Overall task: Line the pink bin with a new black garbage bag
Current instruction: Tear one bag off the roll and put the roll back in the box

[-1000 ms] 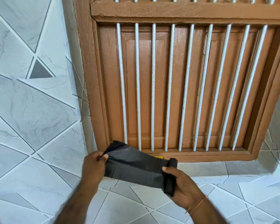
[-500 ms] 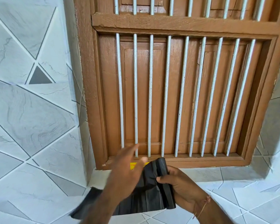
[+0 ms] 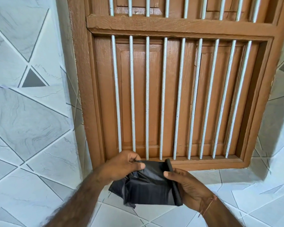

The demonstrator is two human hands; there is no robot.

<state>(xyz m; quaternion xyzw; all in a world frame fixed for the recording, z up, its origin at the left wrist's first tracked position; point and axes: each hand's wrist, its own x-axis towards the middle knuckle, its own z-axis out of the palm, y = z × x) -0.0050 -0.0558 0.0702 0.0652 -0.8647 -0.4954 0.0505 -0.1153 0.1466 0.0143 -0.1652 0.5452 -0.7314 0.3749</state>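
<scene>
black garbage bag (image 3: 152, 185), partly unrolled, hangs between both hands just below the barred wooden window (image 3: 170, 95). right hand (image 3: 192, 189) clamps the rolled end, fingers wrapped round it; left hand (image 3: 123, 164) pinches the loose top edge between thumb and fingers. to free one bag cleanly, i'd say hold the roll firm and draw the sheet away evenly, not crumpling it. pink bin isn't in sight.

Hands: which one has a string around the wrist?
The right hand, the one holding the rolled end of the black bag. A thin string circles its wrist; the left hand's wrist is bare.
</scene>
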